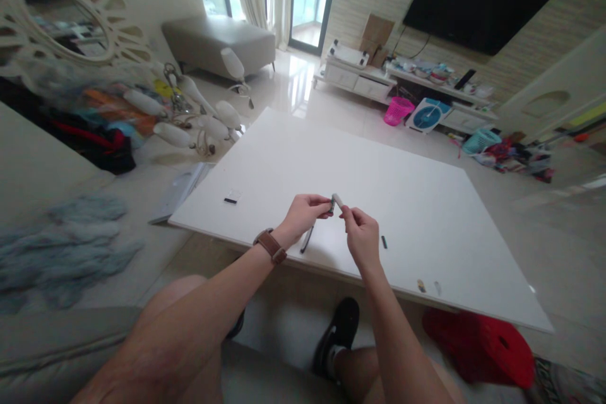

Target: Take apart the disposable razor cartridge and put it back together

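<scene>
Over the near part of the white tabletop [407,189], my left hand [305,211] pinches a small dark greenish piece [332,206] between thumb and fingers. My right hand [362,233] is closed on a short light grey strip [337,200], whose far end meets or overlaps the dark piece. Exactly how they join is too small to make out. Below my left hand lies a thin dark bar [307,240]. To the right of my right hand rests a small dark stick [384,242].
On the tabletop's left lies a small black-edged clear piece [230,200]. Near the front right edge are a yellowish bit [421,285] and a clear bit [437,288]. A red stool [487,347] stands below that edge. A chandelier [203,113] sits beyond the left side.
</scene>
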Demonstrator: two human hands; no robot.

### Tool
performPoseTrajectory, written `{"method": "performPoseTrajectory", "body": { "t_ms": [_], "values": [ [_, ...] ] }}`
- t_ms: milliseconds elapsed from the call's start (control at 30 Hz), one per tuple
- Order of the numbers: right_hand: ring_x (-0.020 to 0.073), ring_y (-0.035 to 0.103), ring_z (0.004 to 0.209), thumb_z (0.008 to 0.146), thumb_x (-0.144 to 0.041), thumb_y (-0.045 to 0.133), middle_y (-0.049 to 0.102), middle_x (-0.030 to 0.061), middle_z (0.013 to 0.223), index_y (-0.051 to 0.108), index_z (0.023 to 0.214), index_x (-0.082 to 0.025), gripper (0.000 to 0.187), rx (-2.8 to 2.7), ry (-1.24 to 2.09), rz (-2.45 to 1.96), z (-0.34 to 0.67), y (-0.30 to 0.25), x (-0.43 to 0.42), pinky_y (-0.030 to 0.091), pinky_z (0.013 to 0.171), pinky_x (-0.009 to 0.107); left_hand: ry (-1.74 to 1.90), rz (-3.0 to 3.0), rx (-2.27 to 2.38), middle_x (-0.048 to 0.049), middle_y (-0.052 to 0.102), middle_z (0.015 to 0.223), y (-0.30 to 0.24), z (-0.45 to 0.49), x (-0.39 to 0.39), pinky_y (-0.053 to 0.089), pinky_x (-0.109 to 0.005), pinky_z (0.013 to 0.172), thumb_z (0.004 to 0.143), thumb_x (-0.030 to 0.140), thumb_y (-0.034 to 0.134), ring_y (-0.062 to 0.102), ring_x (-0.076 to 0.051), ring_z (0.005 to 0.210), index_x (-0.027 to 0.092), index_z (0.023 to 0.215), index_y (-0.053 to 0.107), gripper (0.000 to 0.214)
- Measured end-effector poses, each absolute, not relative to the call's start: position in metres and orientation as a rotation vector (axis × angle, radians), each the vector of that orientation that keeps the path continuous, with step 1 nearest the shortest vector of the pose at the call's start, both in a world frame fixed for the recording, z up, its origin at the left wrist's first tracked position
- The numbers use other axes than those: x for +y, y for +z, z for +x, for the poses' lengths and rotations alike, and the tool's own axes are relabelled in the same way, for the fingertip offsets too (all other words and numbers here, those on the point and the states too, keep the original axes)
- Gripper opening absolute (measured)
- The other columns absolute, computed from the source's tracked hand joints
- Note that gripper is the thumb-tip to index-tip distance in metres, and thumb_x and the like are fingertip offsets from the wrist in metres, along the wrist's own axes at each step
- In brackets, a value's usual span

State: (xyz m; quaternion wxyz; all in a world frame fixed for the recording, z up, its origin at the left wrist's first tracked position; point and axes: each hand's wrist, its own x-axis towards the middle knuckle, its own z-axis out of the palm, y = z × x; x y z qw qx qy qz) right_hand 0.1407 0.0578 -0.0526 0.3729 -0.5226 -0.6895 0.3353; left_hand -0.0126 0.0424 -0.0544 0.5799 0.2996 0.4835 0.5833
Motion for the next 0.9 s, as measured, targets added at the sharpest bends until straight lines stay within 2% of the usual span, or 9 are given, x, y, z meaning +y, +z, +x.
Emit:
{"method": "performPoseTrajectory", "body": {
  "t_ms": [433,567,900],
  "values": [
    [0.0121,0.040,0.053,0.091,-0.056,0.055,0.046,-0.0025,0.053,0.068,0.072,-0.015,0.048,-1.770,0.964,-1.319,0.1413,-0.0522,0.0589,0.028,0.051,0.026,1.368,0.695,1.119,-0.0077,0.072,0.075,-0.0513,-0.0124,0.0415,0.052,-0.027,0.071,0.073,0.016,0.074,0.065,-0.013,0.069,0.010,0.078,0.075,0.008],
    [0.0116,0.036,0.051,0.091,-0.057,0.054,0.044,-0.0032,0.052,0.068,0.071,-0.015,0.048,-1.697,0.912,-1.368,0.1407,-0.0535,0.0587,0.025,0.049,0.026,1.369,0.684,1.113,-0.0079,0.073,0.075,-0.0527,-0.0125,0.0418,0.052,-0.028,0.071,0.073,0.020,0.076,0.065,-0.014,0.070,0.010,0.079,0.076,0.011],
    [0.0117,0.039,0.053,0.092,-0.054,0.053,0.045,-0.0027,0.054,0.065,0.070,-0.015,0.046,-1.737,0.932,-1.314,0.1373,-0.0529,0.0574,0.028,0.052,0.025,1.370,0.629,1.061,-0.0090,0.074,0.079,-0.0531,-0.0128,0.0425,0.055,-0.029,0.075,0.070,0.020,0.079,0.068,-0.014,0.071,0.008,0.081,0.075,0.016]
  ]
}}
